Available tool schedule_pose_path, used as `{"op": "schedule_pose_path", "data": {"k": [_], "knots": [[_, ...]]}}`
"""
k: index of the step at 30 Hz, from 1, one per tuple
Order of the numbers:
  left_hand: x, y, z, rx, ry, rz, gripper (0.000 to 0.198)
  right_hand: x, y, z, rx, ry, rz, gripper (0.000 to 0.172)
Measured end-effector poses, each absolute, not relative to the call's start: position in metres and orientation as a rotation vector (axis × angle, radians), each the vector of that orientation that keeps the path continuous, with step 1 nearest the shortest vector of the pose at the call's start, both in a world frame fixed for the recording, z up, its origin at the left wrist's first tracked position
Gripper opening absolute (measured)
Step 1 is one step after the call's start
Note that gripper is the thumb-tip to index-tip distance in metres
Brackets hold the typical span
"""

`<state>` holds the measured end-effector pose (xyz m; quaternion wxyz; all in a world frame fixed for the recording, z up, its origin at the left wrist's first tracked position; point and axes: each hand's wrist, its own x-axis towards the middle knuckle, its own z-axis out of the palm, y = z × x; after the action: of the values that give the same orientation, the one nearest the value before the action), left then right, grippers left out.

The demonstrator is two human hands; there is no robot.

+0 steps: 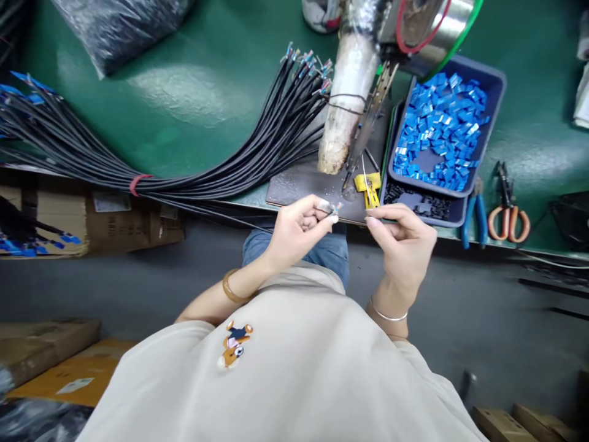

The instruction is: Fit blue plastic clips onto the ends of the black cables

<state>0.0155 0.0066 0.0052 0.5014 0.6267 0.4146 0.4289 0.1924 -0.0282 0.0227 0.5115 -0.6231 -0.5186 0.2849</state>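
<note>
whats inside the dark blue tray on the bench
A heap of small blue parts fills the tray, with one bare patch of floor showing. Whatever lies beneath the heap is covered.

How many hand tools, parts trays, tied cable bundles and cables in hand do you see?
Hand tools: 2 (blue-handled pliers, orange-handled snips)
Parts trays: 2 (upper tray of blue pieces, lower tray of black pieces)
Tied cable bundle: 1
Single cable in left hand: 1
Total: 6

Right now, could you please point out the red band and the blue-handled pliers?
red band [139, 182]: head view, middle of the band.
blue-handled pliers [481, 218]: head view, on one handle.
</note>
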Motion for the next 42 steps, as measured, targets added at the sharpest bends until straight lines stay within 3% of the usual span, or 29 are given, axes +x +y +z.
{"op": "schedule_pose_path", "data": {"k": [5,12,24,29,33,35,42], "knots": [[0.010,0.017,-0.009,0.972,0.831,0.973,0.023,0.176,-0.022,0.011,-1.472,-1.281,0.829,0.008],[0.012,0.023,-0.002,0.930,0.728,0.891,0.026,0.173,-0.016,0.003,-1.370,-1.182,1.066,0.010],[0.012,0.021,-0.003,1.076,0.795,0.853,0.022,0.171,-0.016,-0.002,-1.332,-1.102,1.122,0.007],[0.015,0.017,-0.004,1.076,0.808,0.929,0.021,0.159,-0.018,-0.006,-1.367,-1.155,0.916,0.006],[0.015,0.017,-0.003,0.996,0.798,0.963,0.029,0.149,-0.023,-0.009,-1.361,-1.473,0.297,0.009],[0.014,0.019,-0.004,0.962,0.777,0.947,0.028,0.151,-0.025,-0.009,-1.329,-1.587,0.151,0.014],[0.012,0.028,-0.004,0.921,0.672,0.831,0.018,0.171,-0.028,0.006,-1.533,-1.285,0.473,0.010]]}}
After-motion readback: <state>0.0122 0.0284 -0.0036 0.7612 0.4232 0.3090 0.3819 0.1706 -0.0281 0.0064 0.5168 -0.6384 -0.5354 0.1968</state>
